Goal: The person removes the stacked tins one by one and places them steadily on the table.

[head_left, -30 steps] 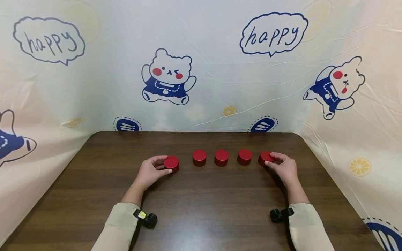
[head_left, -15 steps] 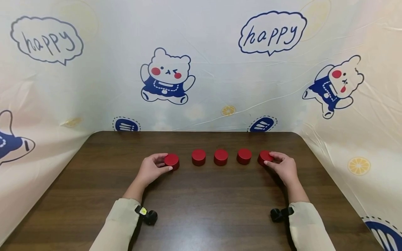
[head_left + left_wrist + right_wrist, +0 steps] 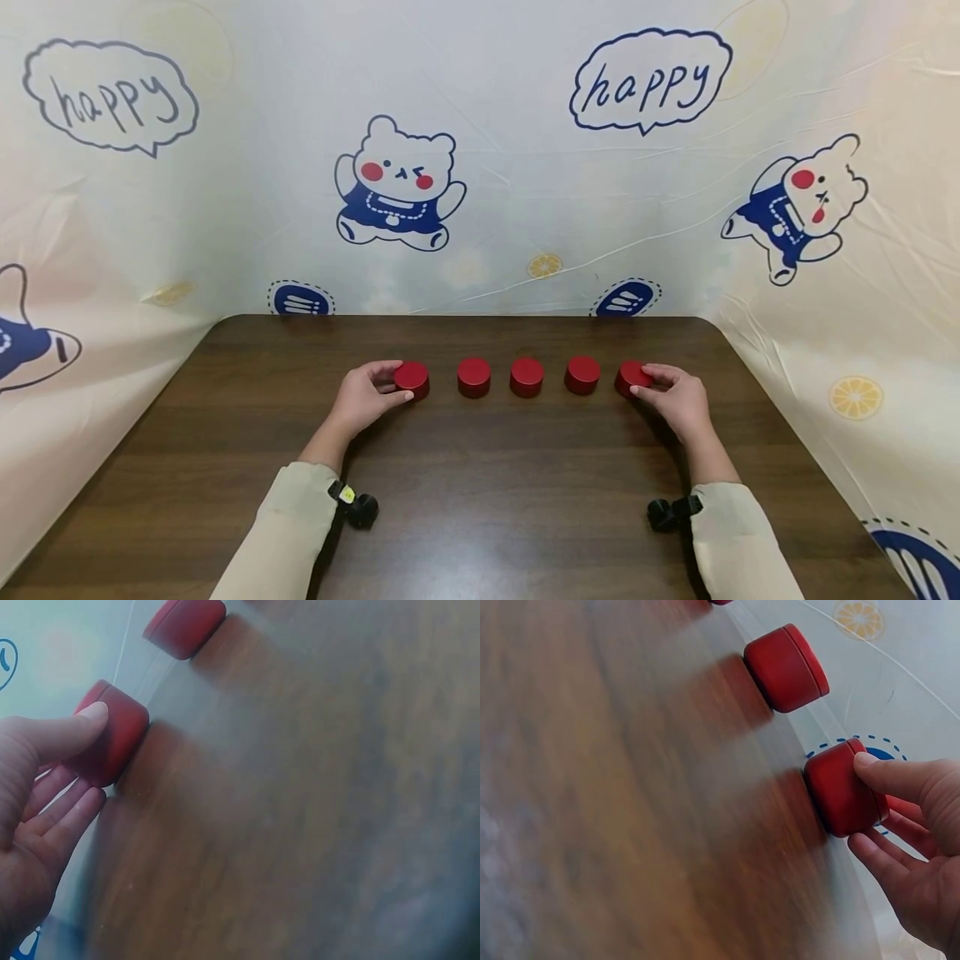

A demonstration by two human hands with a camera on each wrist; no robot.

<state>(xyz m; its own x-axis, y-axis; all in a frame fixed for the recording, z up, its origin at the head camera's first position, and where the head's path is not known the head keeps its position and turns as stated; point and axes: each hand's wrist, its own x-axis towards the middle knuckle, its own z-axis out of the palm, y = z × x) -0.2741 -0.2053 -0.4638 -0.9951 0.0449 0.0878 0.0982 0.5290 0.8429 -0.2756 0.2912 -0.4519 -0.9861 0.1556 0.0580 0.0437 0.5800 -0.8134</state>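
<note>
Several round red lidded tins stand in a row across the far part of the table. My left hand [image 3: 362, 398] grips the leftmost tin [image 3: 412, 379] between thumb and fingers; the left wrist view shows the thumb across the side of this tin [image 3: 124, 739]. At the row's other end, my right hand [image 3: 681, 402] holds the rightmost tin [image 3: 629, 379]. Thumb and fingers pinch that tin [image 3: 840, 787] in the right wrist view. Between the hands stand the second tin [image 3: 474, 378], the middle tin [image 3: 527, 378] and the fourth tin [image 3: 582, 377], untouched.
The brown wooden table [image 3: 480, 500] extends toward me in front of the row. Behind it hangs a pale printed cloth [image 3: 510, 167], which also runs down both sides. A small black camera [image 3: 363, 512] is strapped at the left wrist, another camera [image 3: 663, 515] at the right.
My left hand has moved the leftmost tin slightly away from me, bringing it level with the row. The right hand and the other tins have stayed in place.
</note>
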